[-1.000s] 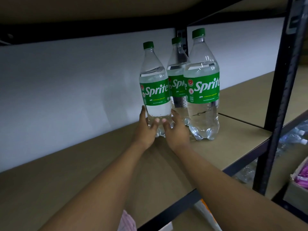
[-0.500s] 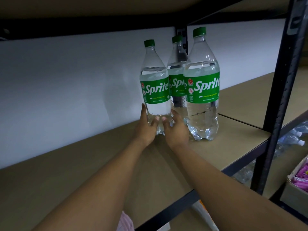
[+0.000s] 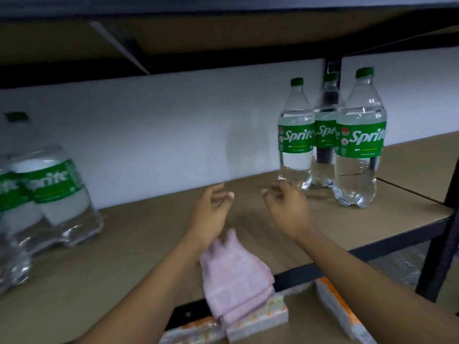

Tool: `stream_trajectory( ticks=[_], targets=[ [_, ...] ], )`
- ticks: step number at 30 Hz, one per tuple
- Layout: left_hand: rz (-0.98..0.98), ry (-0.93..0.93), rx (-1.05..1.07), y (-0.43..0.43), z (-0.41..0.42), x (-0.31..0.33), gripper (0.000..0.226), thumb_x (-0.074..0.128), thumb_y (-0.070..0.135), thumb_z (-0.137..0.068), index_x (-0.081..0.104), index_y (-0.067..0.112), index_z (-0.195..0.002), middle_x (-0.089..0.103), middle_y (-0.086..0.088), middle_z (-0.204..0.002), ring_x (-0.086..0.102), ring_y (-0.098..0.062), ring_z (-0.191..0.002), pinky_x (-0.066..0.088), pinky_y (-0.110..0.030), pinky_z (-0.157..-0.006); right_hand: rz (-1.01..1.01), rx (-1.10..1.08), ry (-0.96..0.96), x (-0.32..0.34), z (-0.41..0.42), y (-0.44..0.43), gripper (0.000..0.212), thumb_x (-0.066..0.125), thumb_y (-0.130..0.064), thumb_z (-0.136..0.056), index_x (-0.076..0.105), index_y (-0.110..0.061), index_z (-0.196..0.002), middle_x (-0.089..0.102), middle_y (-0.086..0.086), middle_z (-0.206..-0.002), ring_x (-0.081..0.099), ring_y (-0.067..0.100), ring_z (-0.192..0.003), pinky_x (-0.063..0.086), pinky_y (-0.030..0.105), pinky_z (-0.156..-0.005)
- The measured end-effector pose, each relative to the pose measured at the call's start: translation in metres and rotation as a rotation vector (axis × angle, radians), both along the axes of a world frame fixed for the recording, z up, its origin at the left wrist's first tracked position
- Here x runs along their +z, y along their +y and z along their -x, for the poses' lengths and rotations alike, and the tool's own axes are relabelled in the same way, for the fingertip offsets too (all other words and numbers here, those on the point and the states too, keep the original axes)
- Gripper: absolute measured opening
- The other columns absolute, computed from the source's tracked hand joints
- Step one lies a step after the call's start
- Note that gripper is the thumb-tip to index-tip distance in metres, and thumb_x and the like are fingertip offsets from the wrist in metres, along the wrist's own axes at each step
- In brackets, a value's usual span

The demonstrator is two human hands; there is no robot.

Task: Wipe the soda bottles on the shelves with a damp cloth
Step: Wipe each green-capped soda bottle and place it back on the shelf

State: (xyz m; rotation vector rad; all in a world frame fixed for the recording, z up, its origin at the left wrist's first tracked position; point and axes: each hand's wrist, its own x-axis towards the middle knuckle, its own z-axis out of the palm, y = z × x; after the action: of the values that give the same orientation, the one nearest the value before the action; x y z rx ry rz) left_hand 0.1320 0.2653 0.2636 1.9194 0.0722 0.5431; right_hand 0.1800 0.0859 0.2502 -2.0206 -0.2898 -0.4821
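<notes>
The widest thing is the shelf board (image 3: 139, 244), flat, matte and tan like pressed fibreboard, passing under both hands. Past the fingertips rises a plain white wall (image 3: 149, 135); above them is the brown underside of an upper shelf (image 3: 223, 38). A black metal rail (image 3: 372, 248) edges the board on the wrist side, meeting a black post (image 3: 442, 244) far right of the right fingers.

Well left of the left fingers stand blurred Sprite bottles (image 3: 54, 189), clear plastic holding clear liquid, with green wrap labels. Just beyond and to the right of the right fingertips are three sharper bottles, all upright and green-capped, filled with clear soda to the shoulder. The front bottle (image 3: 359, 155) is farthest right, the rear bottle (image 3: 325, 137) stands behind the gap, and the left bottle (image 3: 295, 145) is nearest the fingertips. Their bases are lobed, their necks tapered.

The pink cloth (image 3: 236, 276), soft, waffle-textured and folded, lies on the board's front edge behind the left palm, draping over the rail; no finger touches it.

The left hand (image 3: 211, 212) and right hand (image 3: 288, 209) hover above the board, fingers loosely curled and grasping nothing, apart from the bottles.

Below the rail, beneath the wrists, lie white-and-orange packets (image 3: 258, 319), glossy and rectangular.
</notes>
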Motion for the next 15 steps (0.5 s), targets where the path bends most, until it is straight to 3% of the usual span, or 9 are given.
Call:
stream_trajectory(
  ticks=[3, 5, 7, 10, 12, 15],
  targets=[
    [0.039, -0.070, 0.116, 0.039, 0.053, 0.003, 0.021, 0.067, 0.010, -0.099, 0.062, 0.016, -0.119, 0.069, 0.008, -0.099, 0.061, 0.022, -0.075, 0.043, 0.001, -0.075, -0.053, 0.143, 0.014, 0.014, 0.033, 0.046, 0.018, 0.067, -0.025, -0.097, 0.070, -0.018, -0.114, 0.072, 0.002, -0.110, 0.066, 0.017, -0.101, 0.050, 0.027, -0.091],
    [0.059, -0.090, 0.197, 0.069, 0.086, 0.001, 0.020, 0.067, 0.008, -0.098, 0.061, 0.015, -0.116, 0.064, 0.013, -0.094, 0.057, 0.026, -0.072, 0.042, 0.002, -0.073, -0.108, 0.249, 0.050, 0.021, 0.056, 0.078, 0.010, 0.068, -0.023, -0.097, 0.067, -0.023, -0.107, 0.071, -0.005, -0.100, 0.064, 0.007, -0.091, 0.047, 0.014, -0.080],
    [0.079, -0.094, 0.282, 0.100, 0.115, -0.004, 0.019, 0.067, 0.011, -0.098, 0.062, 0.015, -0.117, 0.063, 0.013, -0.096, 0.059, 0.023, -0.075, 0.043, 0.001, -0.072, -0.147, 0.346, 0.076, 0.025, 0.076, 0.112, 0.007, 0.068, -0.020, -0.097, 0.066, -0.023, -0.103, 0.068, -0.011, -0.091, 0.061, -0.004, -0.083, 0.044, 0.009, -0.072],
    [0.113, -0.081, 0.396, 0.144, 0.147, -0.012, 0.018, 0.067, 0.016, -0.099, 0.062, 0.017, -0.117, 0.065, 0.006, -0.104, 0.060, 0.007, -0.086, 0.042, 0.001, -0.070, -0.166, 0.463, 0.135, 0.024, 0.097, 0.165, 0.006, 0.067, -0.016, -0.098, 0.067, -0.018, -0.104, 0.064, -0.011, -0.087, 0.058, -0.003, -0.078, 0.042, 0.003, -0.068],
    [0.149, -0.090, 0.473, 0.171, 0.163, -0.016, 0.017, 0.067, 0.016, -0.099, 0.063, 0.015, -0.116, 0.066, 0.003, -0.106, 0.059, 0.006, -0.087, 0.041, 0.001, -0.070, -0.168, 0.516, 0.176, 0.017, 0.106, 0.201, 0.006, 0.068, -0.017, -0.098, 0.066, -0.019, -0.103, 0.063, -0.009, -0.085, 0.059, 0.002, -0.076, 0.043, 0.005, -0.066],
    [0.172, -0.073, 0.544, 0.207, 0.174, -0.022, 0.018, 0.066, 0.020, -0.100, 0.063, 0.016, -0.117, 0.065, 0.008, -0.104, 0.058, 0.007, -0.089, 0.041, 0.002, -0.069, -0.190, 0.566, 0.254, 0.002, 0.114, 0.248, 0.006, 0.069, -0.022, -0.096, 0.067, -0.023, -0.102, 0.064, -0.006, -0.086, 0.062, 0.013, -0.080, 0.053, 0.027, -0.078]
  ],
)
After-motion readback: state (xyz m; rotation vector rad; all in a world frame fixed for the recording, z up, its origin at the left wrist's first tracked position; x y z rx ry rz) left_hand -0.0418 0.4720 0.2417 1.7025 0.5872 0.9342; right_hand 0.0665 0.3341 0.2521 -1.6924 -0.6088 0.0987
